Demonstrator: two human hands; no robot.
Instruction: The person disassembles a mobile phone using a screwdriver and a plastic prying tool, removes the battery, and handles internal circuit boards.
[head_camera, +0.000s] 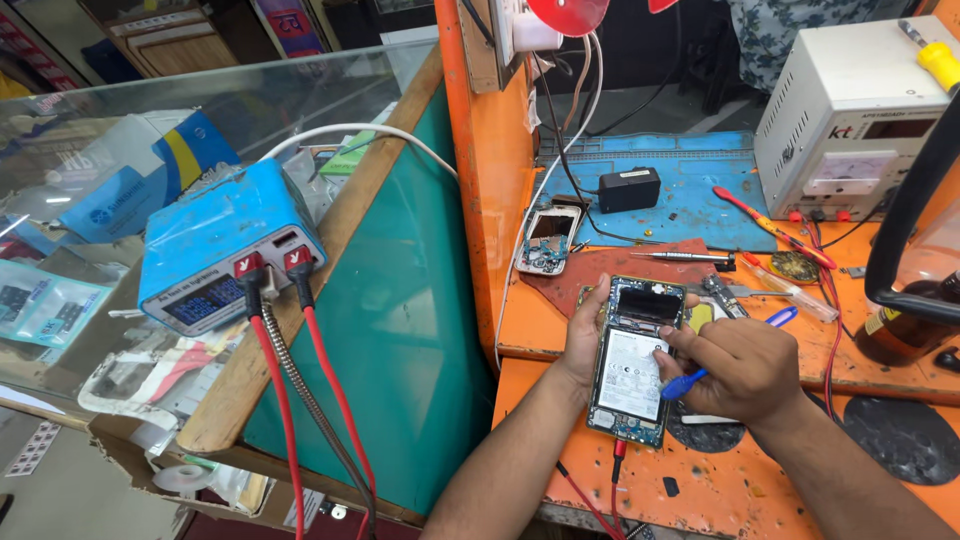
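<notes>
Gripping the opened phone (634, 360) by its left edge, your left hand (585, 330) steadies it on the orange bench (740, 490). Your right hand (735, 365) pinches blue-handled tweezers (700, 375), fingertips pressing the white battery (632, 372) near the red mat (600, 275).

- Blue power box (225, 250) on the glass counter, left: two small dark display screens (212, 298) on its slanted front.
- White meter box (850, 110), far right on the desk: pale dial window (848, 172) and a dark display strip (900, 128) above it.
- Opened phone (638, 358) — white rectangular label (631, 372) on its battery.
- Blue-and-white packages (130, 175) under the glass, far left.
- Brown bottle (905, 325), right edge — yellow label (876, 322).
</notes>
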